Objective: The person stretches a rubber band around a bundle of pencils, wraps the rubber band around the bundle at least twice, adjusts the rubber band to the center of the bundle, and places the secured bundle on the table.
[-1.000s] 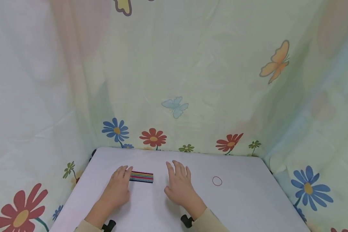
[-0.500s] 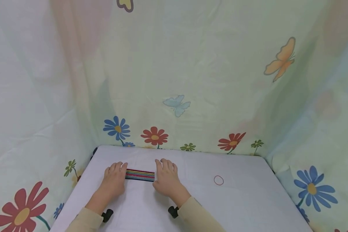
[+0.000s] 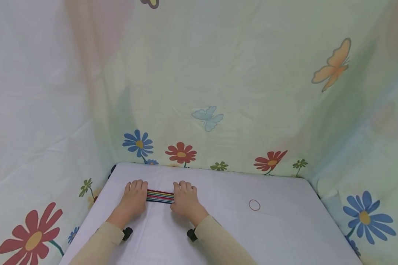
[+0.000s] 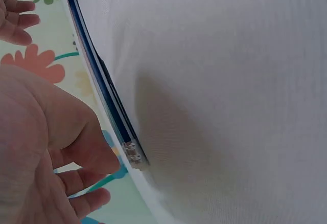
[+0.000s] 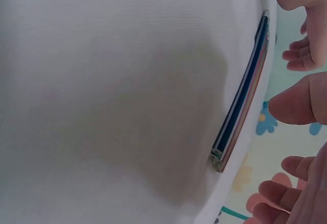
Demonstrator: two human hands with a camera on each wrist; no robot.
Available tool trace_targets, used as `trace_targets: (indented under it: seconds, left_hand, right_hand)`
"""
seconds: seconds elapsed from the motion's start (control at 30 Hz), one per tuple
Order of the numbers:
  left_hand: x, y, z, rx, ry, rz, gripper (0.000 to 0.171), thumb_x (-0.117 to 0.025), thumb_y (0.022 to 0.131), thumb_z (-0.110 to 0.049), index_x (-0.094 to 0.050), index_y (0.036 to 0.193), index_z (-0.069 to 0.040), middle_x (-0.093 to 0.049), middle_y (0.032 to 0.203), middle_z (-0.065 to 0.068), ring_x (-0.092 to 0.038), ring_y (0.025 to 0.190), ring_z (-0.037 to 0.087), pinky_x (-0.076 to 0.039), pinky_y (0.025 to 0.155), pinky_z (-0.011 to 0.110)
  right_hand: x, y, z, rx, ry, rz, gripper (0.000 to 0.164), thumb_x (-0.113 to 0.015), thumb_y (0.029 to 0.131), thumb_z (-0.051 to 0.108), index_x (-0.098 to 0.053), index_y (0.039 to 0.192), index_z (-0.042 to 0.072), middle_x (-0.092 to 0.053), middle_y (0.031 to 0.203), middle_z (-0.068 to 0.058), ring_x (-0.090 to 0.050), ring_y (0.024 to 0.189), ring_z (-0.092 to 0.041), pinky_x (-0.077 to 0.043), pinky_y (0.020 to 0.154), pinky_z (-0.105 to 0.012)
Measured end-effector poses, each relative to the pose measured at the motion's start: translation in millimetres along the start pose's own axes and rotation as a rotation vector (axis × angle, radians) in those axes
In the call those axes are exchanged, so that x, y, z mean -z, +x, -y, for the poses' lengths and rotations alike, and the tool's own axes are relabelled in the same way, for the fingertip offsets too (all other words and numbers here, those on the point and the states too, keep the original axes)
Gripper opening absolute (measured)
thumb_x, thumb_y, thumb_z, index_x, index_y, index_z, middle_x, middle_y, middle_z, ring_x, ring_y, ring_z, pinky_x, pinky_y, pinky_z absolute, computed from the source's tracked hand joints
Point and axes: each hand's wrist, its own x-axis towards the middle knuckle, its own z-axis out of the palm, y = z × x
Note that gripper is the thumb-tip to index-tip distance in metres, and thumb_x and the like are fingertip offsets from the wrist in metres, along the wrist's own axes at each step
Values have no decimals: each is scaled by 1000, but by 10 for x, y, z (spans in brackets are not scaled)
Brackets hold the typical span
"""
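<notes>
A row of thin multicoloured sticks (image 3: 160, 196) lies side by side on the white table, between my two hands. Over its left end is my left hand (image 3: 134, 198), fingers reaching forward. My right hand (image 3: 185, 201) is at the opposite end, with fingers likewise reaching forward. In the left wrist view the sticks (image 4: 104, 81) show clear-looking tips, and the thumb of the left hand (image 4: 51, 132) is apart from them. The right wrist view has the sticks (image 5: 240, 98) flat on the cloth, with the right thumb (image 5: 299, 101) extended beside them.
To the right on the table (image 3: 285, 228) lies a thin red ring (image 3: 254, 205) that looks like a rubber band. Behind and at both sides hangs a flowered curtain (image 3: 238, 84). A black wrist mount (image 3: 191, 235) sticks out under the right sleeve.
My right hand has moved left, from open table to the right end of the sticks. The left hand stays around the left end. The head view has shifted slightly.
</notes>
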Motion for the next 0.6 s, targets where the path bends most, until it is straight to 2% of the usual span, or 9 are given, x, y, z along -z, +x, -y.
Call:
trace_targets:
  seconds: [0.2, 0.33, 0.6]
  left_hand:
    - [-18, 47, 33, -9, 13, 30, 50, -69, 91, -6, -50, 135, 6, -55, 129, 26, -50, 129, 45, -37, 117, 69]
    - [-35, 81, 35, -5, 6, 51, 46, -65, 94, -7, -50, 135, 7, -55, 130, 26, -51, 130, 45, -37, 117, 69]
    - [-52, 142, 30, 3, 18, 105, 44, -67, 95, -8, -51, 134, 5, -54, 129, 25, -50, 128, 44, -37, 117, 68]
  right_hand:
    - [-103, 49, 41, -14, 10, 47, 77, -73, 95, 39, -42, 160, 13, -47, 155, -11, -41, 140, -32, -34, 119, -61]
    - [-150, 66, 53, -17, 3, 52, 74, -72, 96, 40, -44, 159, 14, -48, 153, -10, -42, 138, -31, -35, 118, -60]
    - [-180, 117, 58, -11, 1, 71, 67, -67, 97, 33, -46, 157, 13, -49, 146, -9, -42, 133, -29, -35, 114, -57]
